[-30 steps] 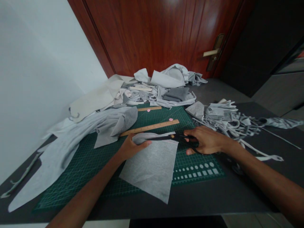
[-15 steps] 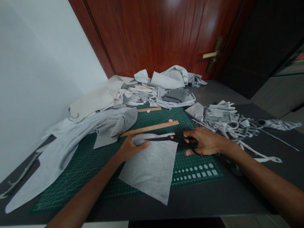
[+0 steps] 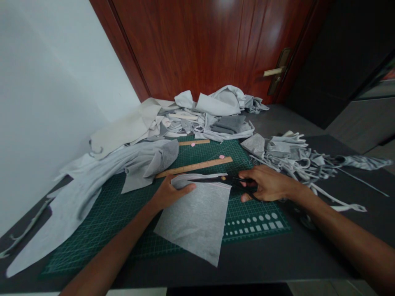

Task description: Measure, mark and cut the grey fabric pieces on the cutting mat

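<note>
Virtually unmoved for a second, grey cloth at six o'clock is pinched tight by the left grip, scissors being clasped at four o'clock by the right grip, cutting seemingly paused.

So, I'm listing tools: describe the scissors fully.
The scissors have black handles, a dark, metal-looking blade and a brass-coloured pivot. They're held nearly level above the green cutting mat, handles in the right hand's grip, blade against the grey fabric near its upper edge, pointing leftwards. How far they're open is unclear.
</note>
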Demonstrator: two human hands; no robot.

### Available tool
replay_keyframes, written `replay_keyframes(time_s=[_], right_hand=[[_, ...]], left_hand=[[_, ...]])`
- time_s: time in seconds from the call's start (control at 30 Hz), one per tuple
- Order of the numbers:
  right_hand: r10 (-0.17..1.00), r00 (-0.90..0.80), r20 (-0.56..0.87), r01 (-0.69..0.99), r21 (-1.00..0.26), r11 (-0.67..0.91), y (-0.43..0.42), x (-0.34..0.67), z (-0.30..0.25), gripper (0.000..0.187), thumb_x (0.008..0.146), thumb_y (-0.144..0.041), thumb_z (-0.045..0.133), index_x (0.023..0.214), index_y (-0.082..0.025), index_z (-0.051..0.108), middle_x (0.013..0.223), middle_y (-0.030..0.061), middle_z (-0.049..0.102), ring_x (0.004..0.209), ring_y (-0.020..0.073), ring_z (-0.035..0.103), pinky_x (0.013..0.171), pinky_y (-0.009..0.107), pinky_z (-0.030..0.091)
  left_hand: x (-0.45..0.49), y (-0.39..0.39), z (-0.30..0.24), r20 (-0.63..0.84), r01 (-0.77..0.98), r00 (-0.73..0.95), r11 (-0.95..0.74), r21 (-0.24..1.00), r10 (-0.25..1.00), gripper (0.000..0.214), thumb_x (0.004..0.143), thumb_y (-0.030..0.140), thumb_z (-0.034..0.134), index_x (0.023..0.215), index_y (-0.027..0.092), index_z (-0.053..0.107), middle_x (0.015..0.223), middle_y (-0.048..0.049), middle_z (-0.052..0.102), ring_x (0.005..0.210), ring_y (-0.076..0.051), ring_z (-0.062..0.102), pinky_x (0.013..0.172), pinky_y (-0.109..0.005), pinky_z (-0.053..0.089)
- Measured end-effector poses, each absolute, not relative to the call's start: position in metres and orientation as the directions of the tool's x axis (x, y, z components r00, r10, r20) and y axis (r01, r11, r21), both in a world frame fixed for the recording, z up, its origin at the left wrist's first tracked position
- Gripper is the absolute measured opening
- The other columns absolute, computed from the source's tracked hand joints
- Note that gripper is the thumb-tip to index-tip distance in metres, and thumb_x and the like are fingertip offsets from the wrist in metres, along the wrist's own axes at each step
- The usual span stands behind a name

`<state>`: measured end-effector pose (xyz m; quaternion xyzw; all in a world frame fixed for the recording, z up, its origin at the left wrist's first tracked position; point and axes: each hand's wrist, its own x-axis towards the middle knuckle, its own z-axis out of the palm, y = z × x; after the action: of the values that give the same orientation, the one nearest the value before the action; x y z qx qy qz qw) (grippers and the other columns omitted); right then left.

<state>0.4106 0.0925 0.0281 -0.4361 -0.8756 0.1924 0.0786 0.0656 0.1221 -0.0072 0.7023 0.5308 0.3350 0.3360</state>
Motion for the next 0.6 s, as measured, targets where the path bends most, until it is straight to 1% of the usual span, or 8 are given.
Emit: replay_keyframes(time_s=[0.07,0.23,0.3,0.47,0.6], right_hand=[[0.791,-0.611,-0.029,0.728,-0.414,0.547,0.0928,0.4111,0.0276,0.041,0.083,-0.061,0.071,0.084,-0.021,0.058,0.067,-0.0009,0.061,0.06,0.0165,0.056,0.059,0.027,0.031],[0.792,-0.61,-0.022,0.728,-0.41,0.549,0.0924,0.4115,0.0278,0.04,0.083,-0.059,0.071,0.084,-0.021,0.06,0.067,-0.0007,0.061,0.06,0.0167,0.055,0.06,0.028,0.032],[0.792,-0.61,-0.027,0.729,-0.409,0.549,0.0921,0.4115,0.0277,0.04,0.083,-0.059,0.071,0.085,-0.021,0.06,0.067,-0.0006,0.062,0.061,0.0169,0.056,0.061,0.028,0.032],[0.786,-0.618,-0.02,0.721,-0.413,0.557,0.0924,0.4119,0.0267,0.04,0.083,-0.059,0.071,0.085,-0.021,0.06,0.068,-0.0007,0.062,0.062,0.0167,0.057,0.061,0.027,0.033],[0.78,-0.625,-0.019,0.706,-0.439,0.556,0.0932,0.4126,0.0254,0.04,0.083,-0.059,0.072,0.083,-0.021,0.059,0.067,-0.0019,0.06,0.059,0.015,0.055,0.059,0.026,0.032]], left_hand=[[0.0656,0.1219,-0.0072,0.119,0.524,0.201,-0.21,0.825,0.972,0.038,0.065,0.055,0.083,0.089,0.027,0.076,0.097,-0.0019,0.081,0.094,-0.032,0.075,0.091,-0.043,0.062],[0.0664,0.1219,-0.0052,0.122,0.497,0.307,-0.269,0.825,0.944,0.03,0.072,0.053,0.079,0.087,0.027,0.077,0.091,0.0001,0.081,0.087,-0.029,0.076,0.083,-0.039,0.064],[0.0662,0.1219,-0.0053,0.127,0.49,0.304,-0.269,0.829,0.944,0.03,0.072,0.052,0.079,0.086,0.026,0.077,0.09,0.0003,0.081,0.086,-0.028,0.076,0.082,-0.038,0.065],[0.0649,0.122,-0.007,0.111,0.528,0.226,-0.217,0.821,0.968,0.038,0.066,0.055,0.082,0.089,0.025,0.076,0.093,-0.0014,0.081,0.09,-0.03,0.076,0.087,-0.041,0.064],[0.0653,0.1218,-0.0054,0.105,0.54,0.22,-0.211,0.815,0.97,0.039,0.066,0.056,0.081,0.089,0.024,0.075,0.096,-0.0024,0.081,0.093,-0.031,0.076,0.091,-0.044,0.062]])
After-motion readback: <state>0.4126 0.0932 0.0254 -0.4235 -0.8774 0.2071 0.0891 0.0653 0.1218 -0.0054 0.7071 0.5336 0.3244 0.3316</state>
